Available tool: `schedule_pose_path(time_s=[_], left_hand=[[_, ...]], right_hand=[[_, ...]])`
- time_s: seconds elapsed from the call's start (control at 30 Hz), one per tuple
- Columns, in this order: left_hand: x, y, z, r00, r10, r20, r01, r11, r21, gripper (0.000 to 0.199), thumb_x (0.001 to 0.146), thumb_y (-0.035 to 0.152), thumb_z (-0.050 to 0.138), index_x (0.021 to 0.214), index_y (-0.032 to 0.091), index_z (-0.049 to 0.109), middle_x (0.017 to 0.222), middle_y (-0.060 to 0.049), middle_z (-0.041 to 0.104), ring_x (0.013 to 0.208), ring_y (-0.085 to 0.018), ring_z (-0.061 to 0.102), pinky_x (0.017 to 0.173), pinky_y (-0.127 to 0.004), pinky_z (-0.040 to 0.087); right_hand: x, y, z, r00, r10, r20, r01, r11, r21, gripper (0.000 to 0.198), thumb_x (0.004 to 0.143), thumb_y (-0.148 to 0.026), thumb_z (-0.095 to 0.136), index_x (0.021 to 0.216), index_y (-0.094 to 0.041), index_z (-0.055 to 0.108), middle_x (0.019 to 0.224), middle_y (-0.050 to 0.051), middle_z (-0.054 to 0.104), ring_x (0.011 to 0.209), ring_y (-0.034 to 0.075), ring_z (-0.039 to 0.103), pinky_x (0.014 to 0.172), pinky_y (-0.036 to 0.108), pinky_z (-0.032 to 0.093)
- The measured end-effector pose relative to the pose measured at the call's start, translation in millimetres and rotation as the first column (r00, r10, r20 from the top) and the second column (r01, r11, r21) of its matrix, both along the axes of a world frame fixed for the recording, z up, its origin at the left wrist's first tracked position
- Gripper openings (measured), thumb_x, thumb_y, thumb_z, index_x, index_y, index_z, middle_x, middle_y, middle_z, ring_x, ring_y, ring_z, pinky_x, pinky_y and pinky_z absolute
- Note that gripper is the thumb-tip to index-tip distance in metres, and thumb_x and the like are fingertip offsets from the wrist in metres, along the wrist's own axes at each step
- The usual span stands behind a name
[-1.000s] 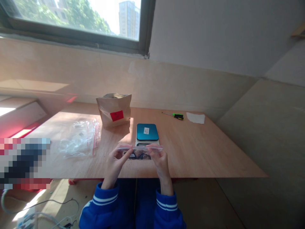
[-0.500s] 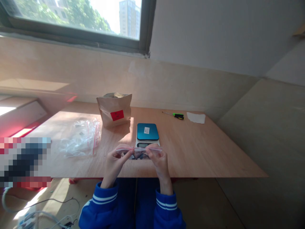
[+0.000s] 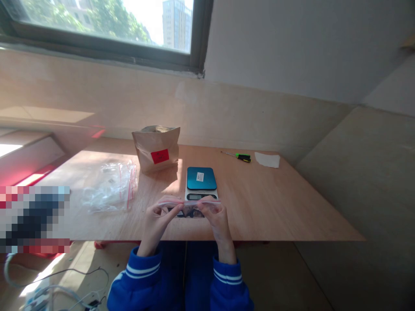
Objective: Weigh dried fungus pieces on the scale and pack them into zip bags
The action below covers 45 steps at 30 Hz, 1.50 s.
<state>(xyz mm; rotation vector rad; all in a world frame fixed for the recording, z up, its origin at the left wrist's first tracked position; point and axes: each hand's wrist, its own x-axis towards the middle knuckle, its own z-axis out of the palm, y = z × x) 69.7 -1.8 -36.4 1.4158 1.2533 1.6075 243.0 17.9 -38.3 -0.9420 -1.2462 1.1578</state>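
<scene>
Left hand (image 3: 157, 221) and right hand (image 3: 219, 219), both mine, are pinched closed on the top edge of a zip-lock bag (image 3: 190, 207).

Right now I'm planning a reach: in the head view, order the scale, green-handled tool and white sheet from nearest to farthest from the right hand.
1. Scale: just beyond the right hand, slightly left.
2. Green-handled tool: farther back, right side.
3. White sheet: right of the tool.

A window (image 3: 97, 46) at upper left, with trees (image 3: 112, 21) and a tall building (image 3: 177, 26) outside. Right of centre, a green-and-black-handled screwdriver (image 3: 244, 158) beside white paper (image 3: 267, 160). Cables (image 3: 6, 273) on the floor (image 3: 78, 257), lower left.
</scene>
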Motion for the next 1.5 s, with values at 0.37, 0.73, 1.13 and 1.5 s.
schedule_pose_path(time_s=[0.37,0.73,1.13,1.5], left_hand=[[6,0,2.6,0.992,-0.078,0.104,0.089,0.991,-0.105,0.014,0.075,0.034,0.075,0.078,0.02,0.077,0.084,-0.006,0.075,0.081,-0.021,0.069,0.068,-0.03,0.056],[6,-2,6.5,1.0,-0.006,0.031,0.007,1.0,-0.018,0.014,0.077,0.033,0.073,0.077,0.019,0.075,0.078,-0.004,0.071,0.078,-0.019,0.066,0.065,-0.027,0.053],[10,-7,13.6,0.963,0.074,-0.259,-0.003,0.965,0.264,0.004,0.08,0.02,0.071,0.083,0.022,0.072,0.081,-0.001,0.071,0.08,-0.015,0.066,0.072,-0.028,0.053],[13,-6,11.1,0.922,0.043,-0.384,0.071,0.958,0.277,0.004,0.083,0.019,0.067,0.084,0.022,0.069,0.083,-0.001,0.071,0.084,-0.017,0.064,0.076,-0.033,0.051]], right_hand=[[-9,1,-3,0.993,-0.093,-0.072,0.095,0.995,0.032,0.016,0.074,-0.037,0.076,0.072,-0.023,0.069,0.08,0.002,0.066,0.079,0.02,0.063,0.072,0.035,0.055],[-11,2,-4,0.997,-0.071,-0.035,0.075,0.992,0.097,0.017,0.077,-0.037,0.073,0.077,-0.021,0.07,0.087,0.004,0.067,0.086,0.021,0.064,0.08,0.036,0.054],[-2,-19,30,0.732,-0.451,0.51,0.076,0.798,0.598,0.004,0.084,-0.024,0.071,0.087,-0.027,0.07,0.099,0.001,0.07,0.11,0.023,0.058,0.102,0.044,0.03],[-5,-17,25,0.715,-0.504,0.485,0.132,0.778,0.614,0.018,0.082,-0.008,0.069,0.072,-0.023,0.064,0.072,-0.003,0.068,0.086,0.02,0.059,0.088,0.036,0.033]])
